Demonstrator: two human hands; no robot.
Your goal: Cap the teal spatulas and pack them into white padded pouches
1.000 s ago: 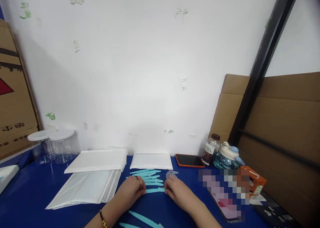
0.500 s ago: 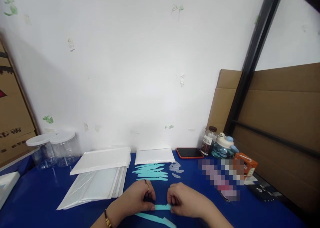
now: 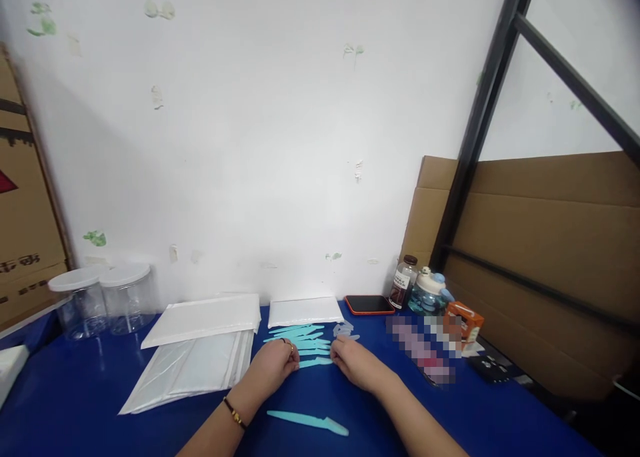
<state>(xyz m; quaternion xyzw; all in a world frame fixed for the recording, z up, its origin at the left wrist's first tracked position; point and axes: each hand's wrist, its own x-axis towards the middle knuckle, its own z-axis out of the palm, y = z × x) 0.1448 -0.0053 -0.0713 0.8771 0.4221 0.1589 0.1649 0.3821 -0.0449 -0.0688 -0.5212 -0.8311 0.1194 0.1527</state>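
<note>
Between my two hands lies a turquoise eyebrow razor (image 3: 315,362), low over the blue table, just in front of a row of similar razors (image 3: 313,344). My left hand (image 3: 274,365) is closed on its left end, fingers pinched together. The fingertips of my right hand (image 3: 359,365) close on its right end, partly hiding it. Nearer to me, a single razor (image 3: 305,419) rests on the table with its blade end to the right. Small translucent caps (image 3: 343,328) lie in a pile just behind my right hand.
White padded mailers (image 3: 200,367) are stacked at the left, with another mailer (image 3: 305,311) behind the razors. Two clear jars (image 3: 127,303) stand far left. A phone (image 3: 369,304), a brown-capped bottle (image 3: 401,285), a water bottle (image 3: 427,295) and an orange box (image 3: 463,323) occupy the right side.
Both hands have moved forward with the razor, from near the table's front to the row of razors. The single razor nearer to me is now fully uncovered. The view has shifted slightly.
</note>
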